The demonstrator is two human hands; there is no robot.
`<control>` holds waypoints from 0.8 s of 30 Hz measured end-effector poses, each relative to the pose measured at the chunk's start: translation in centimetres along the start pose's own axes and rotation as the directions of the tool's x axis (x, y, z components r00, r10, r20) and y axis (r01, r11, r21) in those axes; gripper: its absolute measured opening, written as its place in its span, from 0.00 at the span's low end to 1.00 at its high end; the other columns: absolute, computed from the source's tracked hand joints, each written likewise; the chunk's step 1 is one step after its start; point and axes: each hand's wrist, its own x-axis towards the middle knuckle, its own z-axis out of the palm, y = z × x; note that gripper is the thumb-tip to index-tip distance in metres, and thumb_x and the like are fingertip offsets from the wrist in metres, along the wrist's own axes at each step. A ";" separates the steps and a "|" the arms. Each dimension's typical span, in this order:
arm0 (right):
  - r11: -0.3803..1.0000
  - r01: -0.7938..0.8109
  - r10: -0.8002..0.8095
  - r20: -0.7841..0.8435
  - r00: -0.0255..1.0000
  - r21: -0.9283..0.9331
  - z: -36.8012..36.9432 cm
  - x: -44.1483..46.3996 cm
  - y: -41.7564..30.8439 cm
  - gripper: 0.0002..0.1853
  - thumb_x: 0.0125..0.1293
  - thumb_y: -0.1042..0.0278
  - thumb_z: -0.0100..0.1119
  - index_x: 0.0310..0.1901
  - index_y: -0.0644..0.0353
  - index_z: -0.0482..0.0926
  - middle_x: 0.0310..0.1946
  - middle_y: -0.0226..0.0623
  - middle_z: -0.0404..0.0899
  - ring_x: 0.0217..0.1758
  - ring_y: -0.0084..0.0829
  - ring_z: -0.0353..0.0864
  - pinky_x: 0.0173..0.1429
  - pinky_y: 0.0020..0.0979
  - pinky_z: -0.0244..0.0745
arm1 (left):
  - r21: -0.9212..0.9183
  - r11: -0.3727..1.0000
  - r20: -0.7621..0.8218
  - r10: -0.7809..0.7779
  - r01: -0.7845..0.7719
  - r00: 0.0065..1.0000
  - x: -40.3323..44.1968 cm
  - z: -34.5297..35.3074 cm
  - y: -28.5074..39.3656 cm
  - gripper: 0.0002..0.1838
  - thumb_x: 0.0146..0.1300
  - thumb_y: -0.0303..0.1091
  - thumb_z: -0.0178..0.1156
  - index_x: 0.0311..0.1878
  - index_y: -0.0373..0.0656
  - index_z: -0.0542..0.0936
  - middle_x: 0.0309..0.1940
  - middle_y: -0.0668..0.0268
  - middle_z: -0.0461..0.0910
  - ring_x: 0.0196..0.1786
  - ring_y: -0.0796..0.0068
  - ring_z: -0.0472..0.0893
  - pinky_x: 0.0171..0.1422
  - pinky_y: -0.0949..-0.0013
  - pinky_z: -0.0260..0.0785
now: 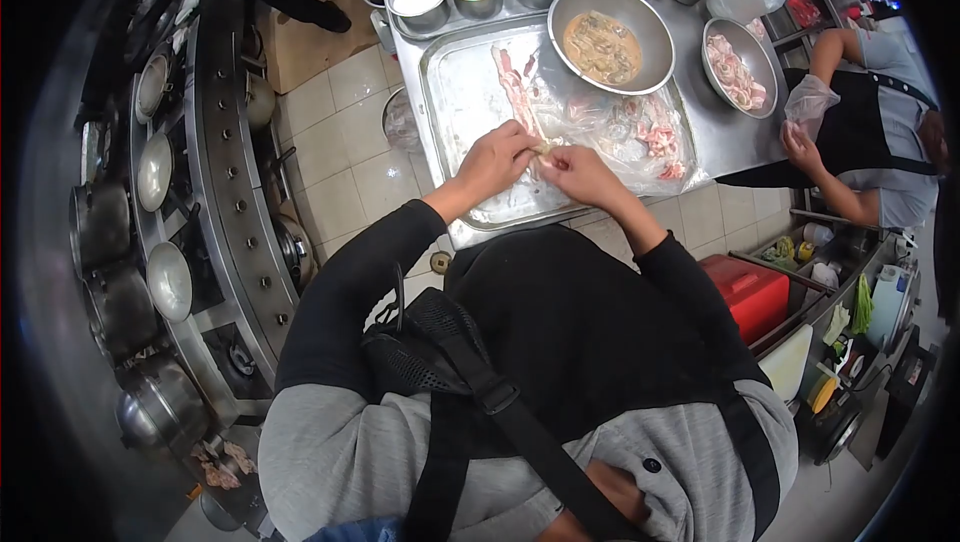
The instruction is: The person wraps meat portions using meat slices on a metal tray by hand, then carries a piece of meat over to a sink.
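Note:
A long strip of raw bacon (515, 87) lies on the metal tray (462, 62), its near end running up to my fingers. My left hand (497, 157) is closed in a pinch at that end. My right hand (580, 174) is closed too, thumb and fingers meeting my left fingertips. Between them shows a small pale yellowish bit (543, 149), mostly hidden, whose kind I cannot make out. Right of the strip, more raw meat slices (655, 137) lie on clear plastic. A steel bowl (655, 60) of brownish pieces in sauce rests over the tray's far side.
Several steel containers (478, 2) of ingredients line the table's far edge. A bowl of meat rolls (738, 67) stands at right, beside a co-worker's hand (800, 150) in a plastic glove. Stoves with pans (170, 282) are at left; a red box (742, 294) is below right.

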 end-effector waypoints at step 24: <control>0.954 0.198 -0.251 -0.239 0.938 -0.225 -1.8 2.9 -2.7 0.16 0.61 0.57 0.66 0.31 0.65 0.82 0.25 0.53 0.83 0.31 0.53 0.85 0.39 0.45 0.80 | -0.151 0.980 0.014 -0.127 0.127 0.992 1.9 -0.5 -2.2 0.11 0.60 0.34 0.70 0.42 0.38 0.85 0.36 0.60 0.81 0.32 0.70 0.80 0.41 0.66 0.74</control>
